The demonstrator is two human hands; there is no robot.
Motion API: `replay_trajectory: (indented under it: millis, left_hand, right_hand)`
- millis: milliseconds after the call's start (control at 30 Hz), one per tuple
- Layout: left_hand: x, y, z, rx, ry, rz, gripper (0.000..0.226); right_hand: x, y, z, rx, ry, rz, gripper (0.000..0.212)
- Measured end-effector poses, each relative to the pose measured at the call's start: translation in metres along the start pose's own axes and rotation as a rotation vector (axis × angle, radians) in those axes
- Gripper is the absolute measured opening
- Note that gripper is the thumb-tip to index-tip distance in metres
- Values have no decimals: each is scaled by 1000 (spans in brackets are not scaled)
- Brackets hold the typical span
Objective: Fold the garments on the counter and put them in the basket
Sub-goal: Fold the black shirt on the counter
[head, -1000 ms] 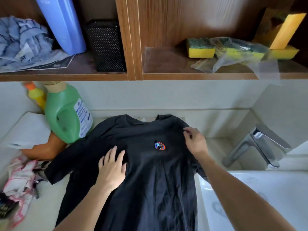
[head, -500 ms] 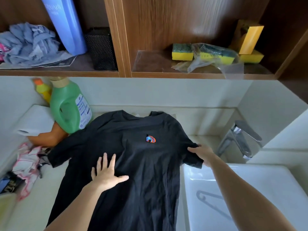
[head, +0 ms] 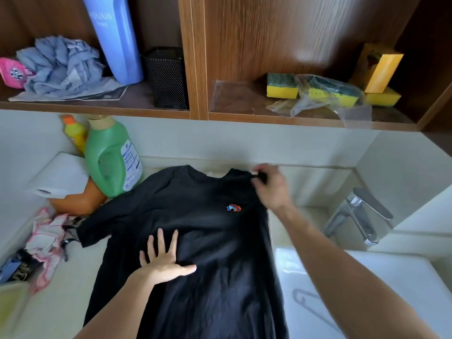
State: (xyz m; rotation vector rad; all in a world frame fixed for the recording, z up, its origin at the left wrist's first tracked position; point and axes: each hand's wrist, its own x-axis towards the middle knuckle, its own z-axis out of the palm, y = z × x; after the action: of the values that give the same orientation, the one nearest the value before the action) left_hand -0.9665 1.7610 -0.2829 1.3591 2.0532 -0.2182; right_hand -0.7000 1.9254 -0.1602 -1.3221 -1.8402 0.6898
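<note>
Head view: black T-shirt [head: 208, 241] lies front-up, spread on the pale surface [head: 61, 302], collar toward the back wall, one edge along the sink [head: 391, 277] rim, the opposite shoulder just beside a green detergent bottle [head: 110, 157]. Left hand [head: 163, 263] presses flat on the shirt's middle, fingers straight and spread, gripping nothing. Right hand [head: 271, 189], slightly blurred, pinches fabric at the shoulder next to the collar.
</note>
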Motion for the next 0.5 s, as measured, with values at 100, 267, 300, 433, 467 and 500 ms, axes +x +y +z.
replay_trajectory:
  millis: [100, 267, 300, 433, 467, 500]
  left_hand:
    - [-1, 2, -1, 1, 2, -7, 119]
    - [0, -3, -10, -79, -6, 10, 114]
    - [3, -2, -18, -149, 1, -3, 110]
    - [14, 16, -46, -636, 209, -21, 85]
    - [15, 23, -49, -706, 247, -5, 80]
    - [16, 29, -49, -733, 262, -3, 79]
  right_hand:
    - [-14, -42, 34, 257, -685, 22, 28]
    - [-10, 11, 17, 104, -367, 238, 14]
    - [-15, 25, 10, -29, -365, 281, 15]
    - [-38, 69, 16, -75, -436, 554, 23]
    - [-43, 71, 21, -35, -453, 591, 26]
    - [-49, 72, 26, -12, -470, 609, 27]
